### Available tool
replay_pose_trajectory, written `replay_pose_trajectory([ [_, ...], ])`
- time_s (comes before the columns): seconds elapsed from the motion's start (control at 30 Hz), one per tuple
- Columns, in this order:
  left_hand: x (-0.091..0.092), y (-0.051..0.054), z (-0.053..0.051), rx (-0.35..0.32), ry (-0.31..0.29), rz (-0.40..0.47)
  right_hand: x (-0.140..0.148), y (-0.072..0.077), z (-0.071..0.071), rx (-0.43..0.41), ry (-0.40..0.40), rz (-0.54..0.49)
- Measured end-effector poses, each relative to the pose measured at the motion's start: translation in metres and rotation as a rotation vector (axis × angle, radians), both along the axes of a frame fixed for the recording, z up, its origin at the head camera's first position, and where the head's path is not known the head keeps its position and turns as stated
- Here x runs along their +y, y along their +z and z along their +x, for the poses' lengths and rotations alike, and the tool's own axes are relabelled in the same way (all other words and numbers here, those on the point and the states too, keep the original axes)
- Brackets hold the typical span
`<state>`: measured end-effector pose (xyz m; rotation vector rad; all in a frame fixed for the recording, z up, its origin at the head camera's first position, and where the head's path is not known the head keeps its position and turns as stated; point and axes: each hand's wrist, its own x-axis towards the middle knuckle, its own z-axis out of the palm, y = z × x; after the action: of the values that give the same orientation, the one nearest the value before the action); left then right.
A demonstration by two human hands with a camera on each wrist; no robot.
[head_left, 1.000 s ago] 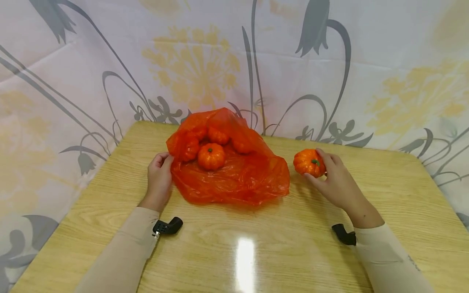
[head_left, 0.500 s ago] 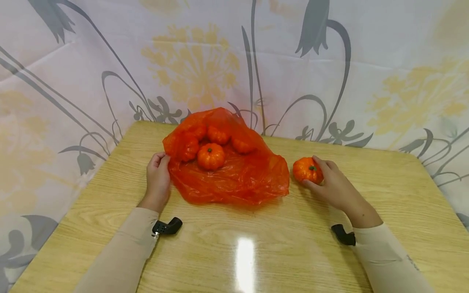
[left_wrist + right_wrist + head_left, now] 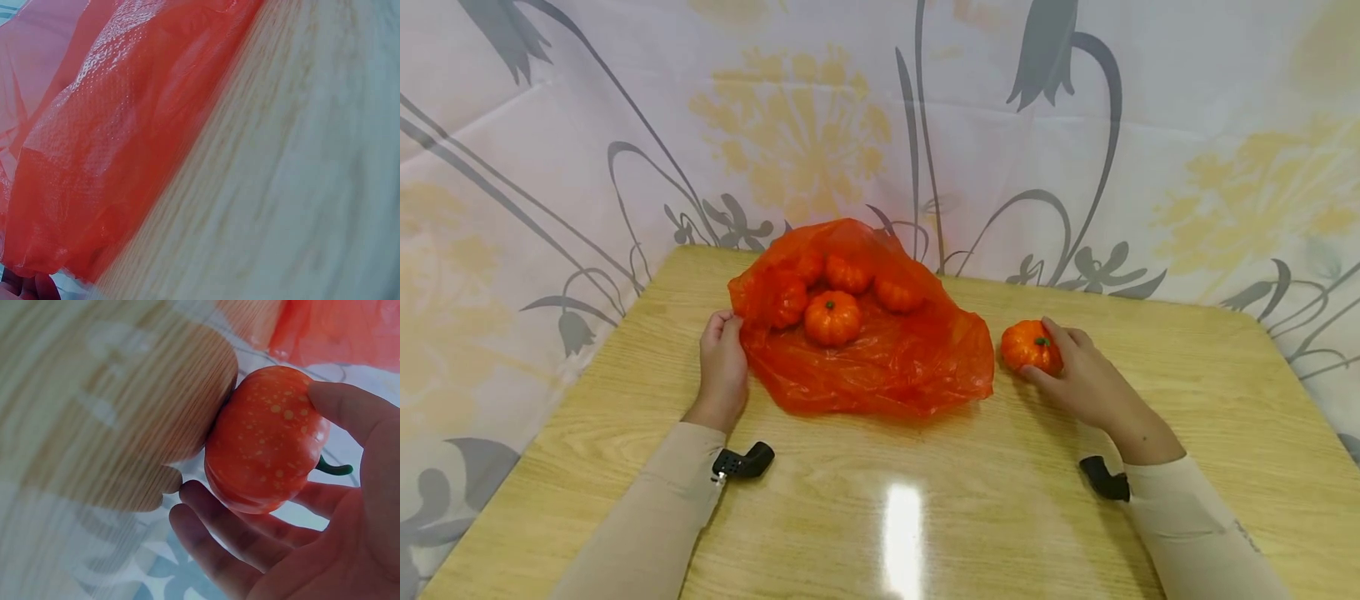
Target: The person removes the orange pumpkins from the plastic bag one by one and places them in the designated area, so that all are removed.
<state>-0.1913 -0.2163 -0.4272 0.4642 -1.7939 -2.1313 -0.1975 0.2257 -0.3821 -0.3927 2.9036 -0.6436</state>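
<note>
A crinkled, see-through orange-red plastic bag (image 3: 880, 375) lies on its side, its mouth spread toward me. Inside it sits a small orange pumpkin (image 3: 832, 318) with a short green stem, and several more show through the film behind. My left hand (image 3: 722, 367) pinches the bag's left edge; the left wrist view has mostly the bag's side (image 3: 119, 144), with fingertips at the lower corner. To the right of the bag, my right hand (image 3: 1086, 387) holds another small pumpkin (image 3: 1028, 345) between thumb and fingers, at the table. Its speckled skin and curved green stem show in the right wrist view.
The wooden table (image 3: 820, 525) reaches back to a hanging cloth (image 3: 970, 150) printed with grey and yellow flowers. Black wrist cameras (image 3: 743, 461) are fixed at both sleeves. A narrow gap separates the held pumpkin from the bag.
The pumpkin in my right hand has come down a little toward the table, then stayed there. My left hand has drawn the bag's edge slightly to the left.
</note>
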Motion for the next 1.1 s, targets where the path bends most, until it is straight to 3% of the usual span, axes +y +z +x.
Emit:
replay_pose_trajectory([
  [0.47,0.0007,-0.0013,0.0012,0.011,-0.009,0.002,0.0005,-0.0028,0.0003,0.001,-0.005,0.025],
  [0.73,0.0003,-0.0013,0.0007,-0.007,0.023,-0.002,-0.0019,-0.0009,0.0007,0.003,0.002,0.031],
  [1.1,0.0003,-0.0007,0.0009,0.032,0.03,0.03,-0.0015,-0.0011,0.0,0.002,-0.007,0.03],
])
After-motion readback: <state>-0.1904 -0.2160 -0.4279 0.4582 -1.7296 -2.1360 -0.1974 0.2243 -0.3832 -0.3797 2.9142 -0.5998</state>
